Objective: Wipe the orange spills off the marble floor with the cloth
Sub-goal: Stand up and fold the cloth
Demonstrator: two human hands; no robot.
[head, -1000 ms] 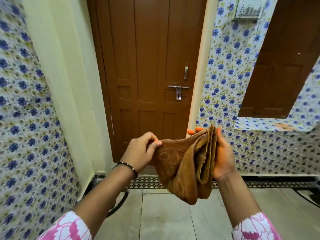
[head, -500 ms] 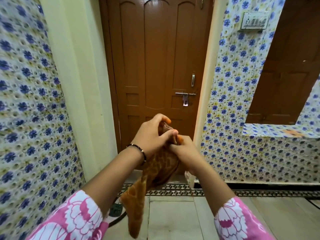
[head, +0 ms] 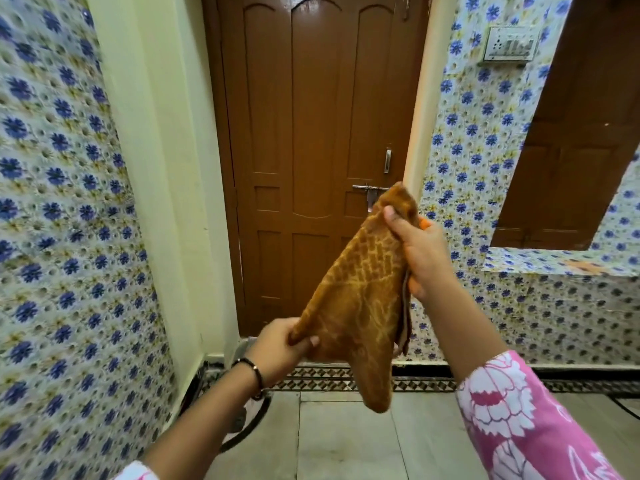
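The person holds a brown patterned cloth (head: 356, 296) up in the air in front of a closed brown door (head: 311, 150), well above the marble floor (head: 346, 441). The right hand (head: 420, 254) is the higher one: its fingers and thumb are curled around the top part of the cloth, with the cloth's upper tip poking out above the thumb. The left hand (head: 280, 346) is lower and to the left, pinching a bottom corner of the cloth between thumb and fingers, so the fabric stretches diagonally between the two hands. A loose fold of the cloth hangs down in a point below them. The left wrist wears a dark beaded bracelet (head: 254, 370), and the right forearm shows a pink floral sleeve (head: 512, 410). Blue-flowered tiles (head: 62, 237) cover the walls on both sides, and a switch plate (head: 509, 43) sits high on the right wall. A patterned border strip (head: 311, 377) runs along the base of the doorway.
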